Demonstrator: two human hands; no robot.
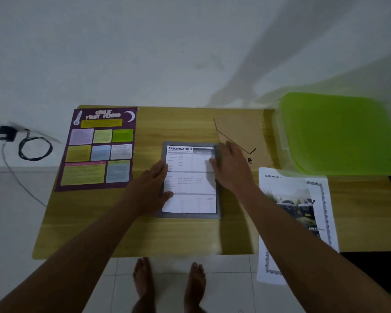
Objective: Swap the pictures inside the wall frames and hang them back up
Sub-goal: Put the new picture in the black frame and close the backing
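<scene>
Wooden table [178, 236], grey frame [190, 215] under left hand [152, 185], right hand [231, 169], fingers [161, 169] flat

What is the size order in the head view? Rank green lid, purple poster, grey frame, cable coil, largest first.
1. green lid (blurred, perhaps nearer the camera)
2. purple poster
3. grey frame
4. cable coil

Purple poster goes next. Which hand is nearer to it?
Left. The left hand lies on the left edge of the grey frame, beside the purple poster; the right hand is at its opposite edge.
</scene>
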